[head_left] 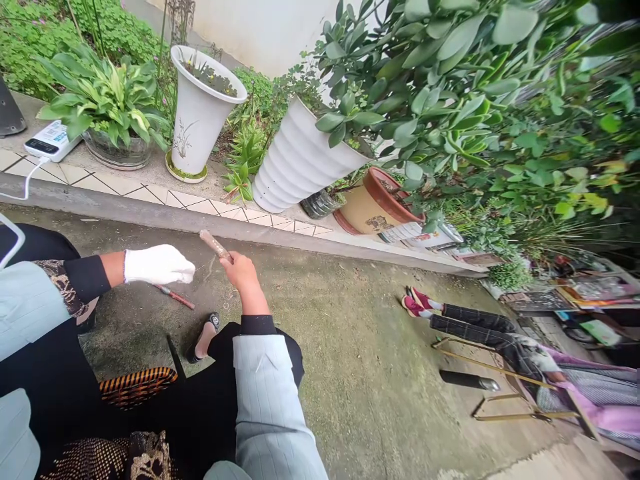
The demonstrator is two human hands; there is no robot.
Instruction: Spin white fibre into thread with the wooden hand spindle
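Observation:
My left hand (158, 265) wears a white glove and is closed, its fingertips pinched together over something too small to make out. My right hand (242, 272) is bare and gripped round a short brownish stick-like tool (215, 245) that points up and left. A thin thread seems to run between the two hands. On the ground just below my left hand lies a small red-handled tool (174, 296). My foot in a sandal (207, 335) rests below that.
A tiled ledge (165, 197) carries a leafy plant (103, 93), two white pots (199, 110) (299, 160), a brown pot (373, 203) and a white device with a cable (51, 140). Another person's legs (465, 319) stretch out from a chair at right.

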